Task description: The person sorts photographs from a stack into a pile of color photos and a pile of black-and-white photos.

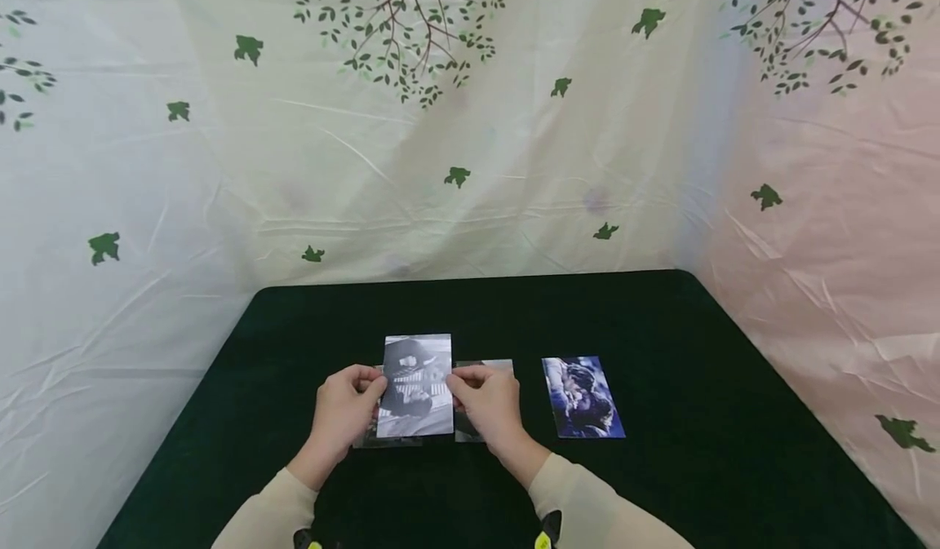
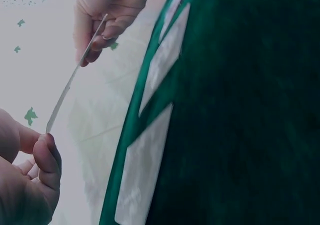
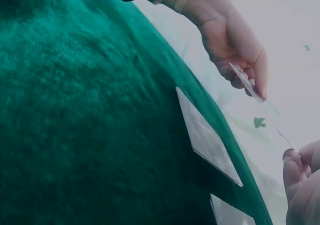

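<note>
A black-and-white photo print (image 1: pixel 416 386) is held up over the table between both hands, seen nearly edge-on in the wrist views. My left hand (image 1: pixel 343 406) pinches its left edge between thumb and fingers. At the opposite edge, my right hand (image 1: pixel 495 410) pinches it the same way. Behind the raised print, a second photo (image 1: pixel 392 443) lies on the table, mostly hidden. Another photo (image 1: pixel 503 365) lies under the right hand, partly covered by it. To the right, a blue-toned photo (image 1: pixel 583 398) lies flat by itself.
A dark green cloth (image 1: pixel 455 492) covers the table (image 1: pixel 734 467). Pale curtains (image 1: pixel 514 141) printed with leaves and branches hang beyond its far edge and along both sides.
</note>
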Demonstrator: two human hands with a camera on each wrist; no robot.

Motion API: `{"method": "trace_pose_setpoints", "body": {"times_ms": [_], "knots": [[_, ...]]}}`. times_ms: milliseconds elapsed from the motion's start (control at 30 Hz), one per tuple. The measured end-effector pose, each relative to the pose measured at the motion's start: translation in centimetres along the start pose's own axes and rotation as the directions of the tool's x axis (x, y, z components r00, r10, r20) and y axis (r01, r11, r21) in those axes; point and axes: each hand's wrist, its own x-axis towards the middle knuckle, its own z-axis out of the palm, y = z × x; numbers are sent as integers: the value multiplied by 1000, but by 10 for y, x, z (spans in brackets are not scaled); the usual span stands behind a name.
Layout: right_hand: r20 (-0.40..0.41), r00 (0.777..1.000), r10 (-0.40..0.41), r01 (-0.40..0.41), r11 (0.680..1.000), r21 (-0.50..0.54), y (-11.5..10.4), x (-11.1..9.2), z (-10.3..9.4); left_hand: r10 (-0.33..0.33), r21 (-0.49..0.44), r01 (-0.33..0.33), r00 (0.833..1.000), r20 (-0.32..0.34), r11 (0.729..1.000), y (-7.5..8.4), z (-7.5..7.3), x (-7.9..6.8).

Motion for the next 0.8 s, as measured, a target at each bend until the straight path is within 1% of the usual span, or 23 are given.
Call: {"method": "trace_pose_setpoints", "body": {"times_ms": [167,300,467,600,800], "knots": [[53,998,24,-25,1000,18,3,0,13,-25,36,25,1000,12,999,-9,-11,2],[70,997,40,-39,999,-16,4,-2,24,-27,62,26,999,23,998,-17,-18,4],[92,995,32,-28,998,-49,7,-1,37,-17,97,14,999,39,995,-29,-26,8],[102,995,13,0,993,-122,10,4,46,-5,126,-3,998,61,992,-38,-28,12],[104,994,34,-9,972,-235,15,10,53,10,168,-24,996,89,985,-46,-26,19]]}}
